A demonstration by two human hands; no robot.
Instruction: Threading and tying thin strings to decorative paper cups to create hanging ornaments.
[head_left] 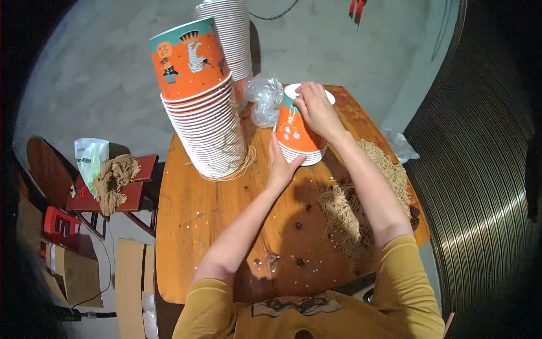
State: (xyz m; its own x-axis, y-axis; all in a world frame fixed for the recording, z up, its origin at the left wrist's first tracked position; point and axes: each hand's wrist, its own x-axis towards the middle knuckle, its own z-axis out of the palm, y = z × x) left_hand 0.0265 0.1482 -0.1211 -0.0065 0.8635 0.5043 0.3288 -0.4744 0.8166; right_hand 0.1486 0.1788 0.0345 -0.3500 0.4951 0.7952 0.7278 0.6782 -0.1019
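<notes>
Far right of centre on the table we see the short stack of orange paper cups, standing upright. Our right hand lies over its top cup, fingers curled together onto the rim; our left hand braces the near side of the stack at its base, fingers spread flat against the cup wall. Just left stands the tall stack, leaning towards us, with loops of twine about its foot. A clear bag sits beyond, between the two stacks. A bundle of cord lies near right, under our right forearm. Risk, as we judge it: a push on the rim could skid the short stack leftward into the leaning one and topple it; the forearm may also drag the cord
</notes>
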